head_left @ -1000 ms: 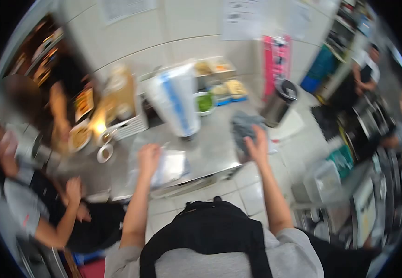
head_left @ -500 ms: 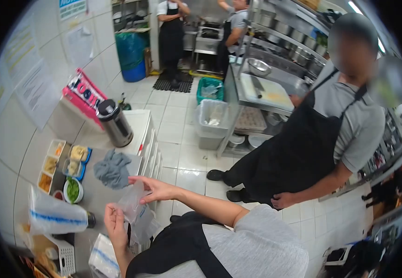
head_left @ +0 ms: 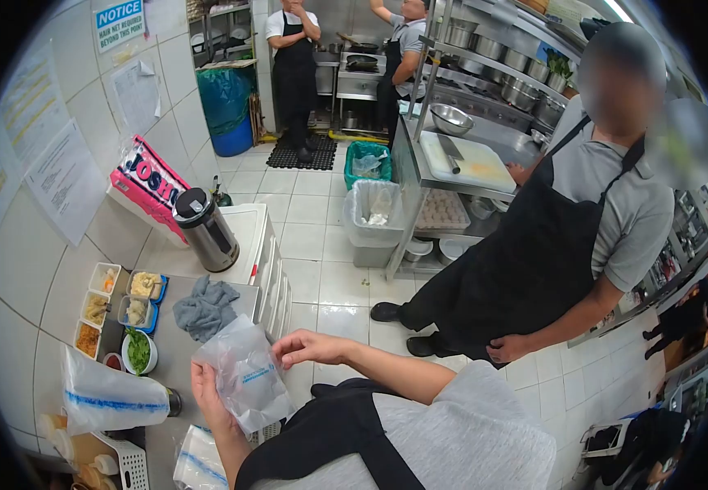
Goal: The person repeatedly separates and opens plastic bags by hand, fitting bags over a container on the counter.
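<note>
- The printed plastic bag (head_left: 244,388) was between both hands, its long axis slanting from the apron (head_left: 321,437) toward the gray cloth (head_left: 205,309).
- The left hand (head_left: 213,402) gripped its left edge.
- The right hand (head_left: 313,347) curled beside its right edge, grip unclear.

Both arms bent, forearms bare, hands up in front of torso, apart. Left hand (head_left: 212,397) over the front edge of the table (head_left: 171,353), fingers up and bent, closed in a grip; forearm rises steeply. Right hand (head_left: 308,348) out past that edge, palm down, fingers loosely curled toward the left; can't tell if fingertips meet. Right forearm slopes down to the hand, wrist near straight.
</note>
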Demonstrator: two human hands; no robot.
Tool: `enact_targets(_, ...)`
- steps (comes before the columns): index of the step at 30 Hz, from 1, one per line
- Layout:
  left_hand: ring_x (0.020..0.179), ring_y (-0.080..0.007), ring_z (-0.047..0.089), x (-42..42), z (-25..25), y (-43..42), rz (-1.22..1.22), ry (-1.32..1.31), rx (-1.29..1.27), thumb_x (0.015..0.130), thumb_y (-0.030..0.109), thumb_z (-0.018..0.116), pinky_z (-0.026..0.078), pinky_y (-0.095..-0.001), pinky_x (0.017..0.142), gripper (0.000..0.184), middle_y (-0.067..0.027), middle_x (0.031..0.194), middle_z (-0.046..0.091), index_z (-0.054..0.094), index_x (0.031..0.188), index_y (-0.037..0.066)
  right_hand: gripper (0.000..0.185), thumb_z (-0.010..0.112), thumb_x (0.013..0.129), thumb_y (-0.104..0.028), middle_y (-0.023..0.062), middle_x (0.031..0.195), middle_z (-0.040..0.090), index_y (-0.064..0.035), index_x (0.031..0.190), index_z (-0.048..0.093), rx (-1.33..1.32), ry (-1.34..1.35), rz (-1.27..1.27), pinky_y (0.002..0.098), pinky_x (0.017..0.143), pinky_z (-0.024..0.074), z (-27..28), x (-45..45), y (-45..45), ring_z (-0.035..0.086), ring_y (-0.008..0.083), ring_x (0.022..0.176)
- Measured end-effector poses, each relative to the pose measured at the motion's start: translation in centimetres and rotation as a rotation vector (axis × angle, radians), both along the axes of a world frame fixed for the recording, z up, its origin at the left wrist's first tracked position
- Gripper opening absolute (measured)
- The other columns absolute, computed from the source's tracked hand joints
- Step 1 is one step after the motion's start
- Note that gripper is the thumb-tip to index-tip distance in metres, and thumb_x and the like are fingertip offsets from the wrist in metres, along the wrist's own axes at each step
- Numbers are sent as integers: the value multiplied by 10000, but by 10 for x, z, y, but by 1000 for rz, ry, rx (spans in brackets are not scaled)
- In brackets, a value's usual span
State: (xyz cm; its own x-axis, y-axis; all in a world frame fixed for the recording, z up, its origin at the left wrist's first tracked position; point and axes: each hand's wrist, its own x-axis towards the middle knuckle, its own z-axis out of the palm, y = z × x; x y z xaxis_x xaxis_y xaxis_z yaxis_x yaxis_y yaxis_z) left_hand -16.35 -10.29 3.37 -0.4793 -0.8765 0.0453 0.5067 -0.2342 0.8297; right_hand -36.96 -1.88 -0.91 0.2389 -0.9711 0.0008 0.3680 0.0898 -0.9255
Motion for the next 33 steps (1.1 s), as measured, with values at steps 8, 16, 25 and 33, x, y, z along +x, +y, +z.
enact_targets(8,874,-137,546,21,-26,-8,14,-155,64,922,168,439,446,-272,764,193,-97,1071,546,448,1073,49,115,588,827,-143,-51,674,553,-57,752,570,57,-37,-239,178,527,384,16,-9,-12,496,39,590)
enact_targets(16,1067,-288,497,-3,83,29,59,-573,-1058,642,10,620,345,-418,951,294,-137,1126,548,571,931,40,170,619,768,-91,35,611,583,-4,677,504,-161,486,-83,234,453,434,71,-8,-10,566,83,531)
enact_targets(25,1029,-275,531,-10,58,15,161,-777,-1348,606,46,687,263,-490,1000,190,-68,1019,598,587,763,85,157,670,782,-148,14,635,592,-27,754,572,-77,274,241,206,497,412,87,0,-36,554,69,565)
enact_targets(33,920,-221,576,25,50,6,420,-869,-1321,641,82,701,326,-472,963,154,-31,944,630,585,742,91,95,633,794,-130,4,635,560,-61,786,568,32,313,176,221,464,436,81,-1,-83,535,67,556)
